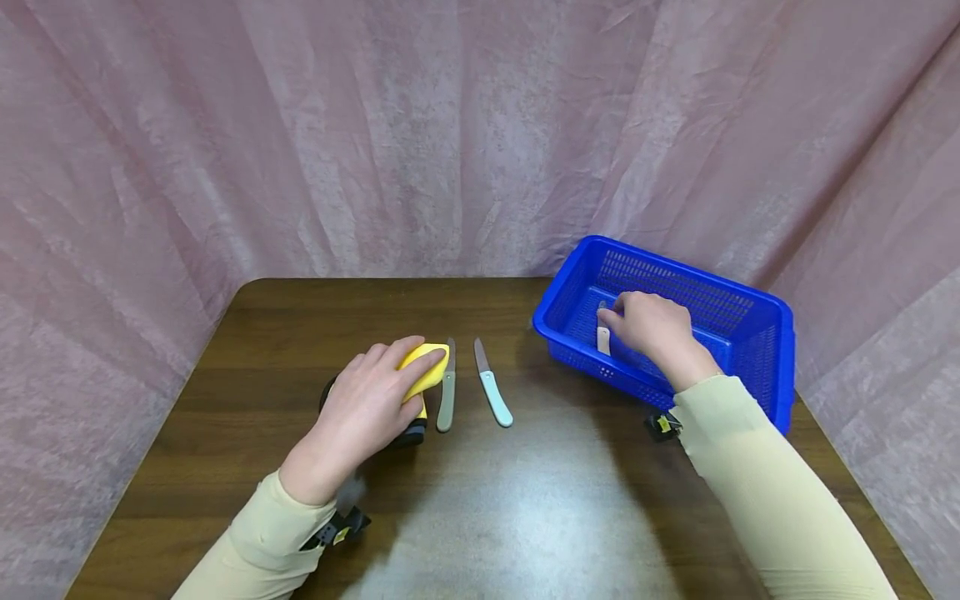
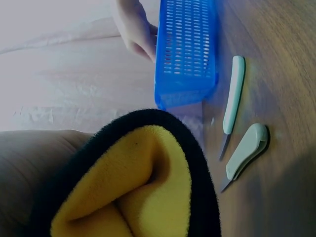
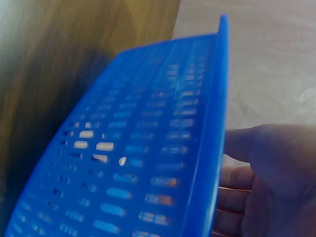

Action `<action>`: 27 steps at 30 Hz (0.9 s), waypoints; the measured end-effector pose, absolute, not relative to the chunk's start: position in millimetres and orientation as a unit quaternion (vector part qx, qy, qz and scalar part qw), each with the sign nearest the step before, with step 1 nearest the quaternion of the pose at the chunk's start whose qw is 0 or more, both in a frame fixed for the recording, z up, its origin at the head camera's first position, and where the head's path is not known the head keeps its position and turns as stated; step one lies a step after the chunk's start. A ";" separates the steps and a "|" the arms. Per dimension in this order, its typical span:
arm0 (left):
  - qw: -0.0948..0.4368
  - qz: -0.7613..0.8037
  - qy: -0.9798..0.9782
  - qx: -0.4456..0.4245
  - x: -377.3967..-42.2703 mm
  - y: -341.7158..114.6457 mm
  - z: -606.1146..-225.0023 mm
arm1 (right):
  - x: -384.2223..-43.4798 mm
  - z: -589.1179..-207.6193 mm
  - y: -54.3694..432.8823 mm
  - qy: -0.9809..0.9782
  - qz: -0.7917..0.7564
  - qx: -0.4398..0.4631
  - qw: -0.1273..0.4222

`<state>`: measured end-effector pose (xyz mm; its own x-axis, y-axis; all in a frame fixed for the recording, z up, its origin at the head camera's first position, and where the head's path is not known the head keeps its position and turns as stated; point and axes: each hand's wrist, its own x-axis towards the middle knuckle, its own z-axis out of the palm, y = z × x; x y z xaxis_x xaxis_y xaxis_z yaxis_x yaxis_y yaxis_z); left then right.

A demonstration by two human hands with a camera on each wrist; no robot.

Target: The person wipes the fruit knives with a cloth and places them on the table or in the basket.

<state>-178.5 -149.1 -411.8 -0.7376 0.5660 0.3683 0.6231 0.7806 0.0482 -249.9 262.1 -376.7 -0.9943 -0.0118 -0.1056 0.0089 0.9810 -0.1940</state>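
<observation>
On the left of the head view, my left hand (image 1: 367, 396) grips a folded yellow cloth (image 1: 426, 367) with black edging; its soft yellow folds (image 2: 163, 197) fill the lower left wrist view. Just right of it lies a paring knife with a grey-green handle (image 1: 446, 404), then one with a light-blue handle (image 1: 496, 398). My right hand (image 1: 656, 325) reaches over the rim into the blue basket (image 1: 776, 312), fingers loosely bent. Below its fingertips, a knife with a white handle (image 1: 603, 340) lies in the basket, partly covered by the hand.
The brown wooden table (image 1: 480, 500) ends at a pink curtain (image 1: 420, 150) behind and to the sides. The basket's slotted wall (image 3: 133, 148) stands between the right wrist camera and the right fingers. Both loose knives point their blades toward the table's back edge.
</observation>
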 end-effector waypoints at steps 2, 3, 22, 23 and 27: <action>0.166 -0.087 -0.929 -0.318 -178.6 -149.1 -412.7 | -243.6 -376.5 257.6 0.994 -0.104 -0.005 0.021; 0.165 -0.088 -0.930 -0.318 -178.6 -149.1 -413.6 | -240.3 -376.4 254.9 0.994 -0.107 -0.007 0.005; 0.184 -0.084 -0.925 -0.322 -174.0 -147.8 -414.8 | -186.1 -385.4 218.8 0.973 -0.159 -0.096 -0.139; 0.185 -0.084 -0.925 -0.322 -173.9 -148.0 -414.8 | -184.4 -386.5 216.8 0.971 -0.158 -0.104 -0.148; 0.183 -0.082 -0.926 -0.320 -173.7 -149.6 -414.2 | -177.6 -390.7 207.5 0.959 -0.153 -0.141 -0.192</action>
